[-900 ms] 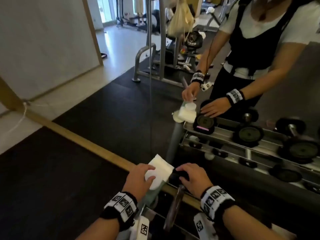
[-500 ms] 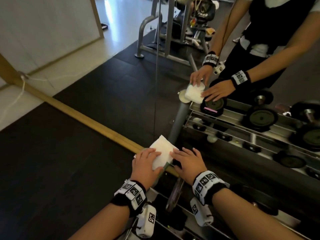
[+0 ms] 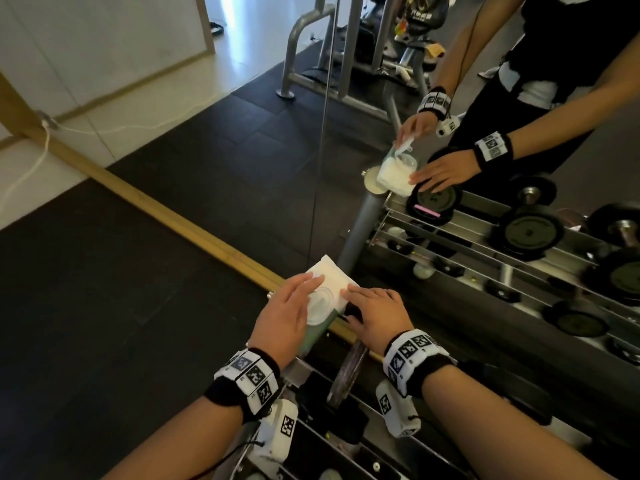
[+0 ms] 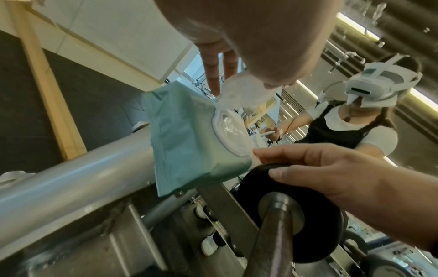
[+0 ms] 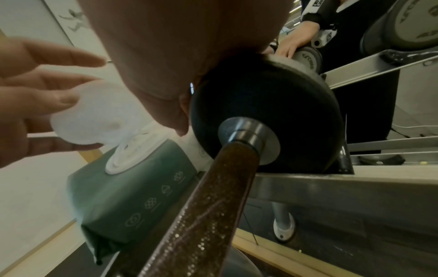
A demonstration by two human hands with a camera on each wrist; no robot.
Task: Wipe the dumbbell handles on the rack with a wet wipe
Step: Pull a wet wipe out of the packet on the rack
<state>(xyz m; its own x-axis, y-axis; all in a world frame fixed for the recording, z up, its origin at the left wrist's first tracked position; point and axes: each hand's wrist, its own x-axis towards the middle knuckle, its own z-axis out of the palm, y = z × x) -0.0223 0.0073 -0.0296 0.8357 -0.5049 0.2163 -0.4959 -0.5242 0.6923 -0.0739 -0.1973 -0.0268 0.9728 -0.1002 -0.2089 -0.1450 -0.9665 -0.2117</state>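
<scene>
A green wet-wipe pack (image 3: 318,336) (image 4: 184,150) (image 5: 132,202) lies on the left end of the rack's silver rail (image 4: 71,178). My left hand (image 3: 311,282) (image 5: 35,84) pinches its round translucent lid (image 4: 244,90) (image 5: 90,112) and holds it lifted. My right hand (image 3: 374,306) (image 4: 296,163) rests with fairly straight fingers on the pack's right edge and on the black head (image 4: 320,224) (image 5: 272,97) of the nearest dumbbell. That dumbbell's rusty brown handle (image 3: 348,372) (image 5: 196,215) runs toward me under the right wrist. No loose wipe shows.
A wall mirror with a wooden bottom edge (image 3: 173,220) stands right behind the rack and reflects me, the pack and more dumbbells (image 3: 533,230). Black rubber flooring (image 3: 86,323) lies to the left. Lower rack tiers (image 3: 346,455) sit beneath my arms.
The view tilted down. My left hand slid over the pack's top and raised the lid. My right hand moved from the dumbbell head onto the pack's edge.
</scene>
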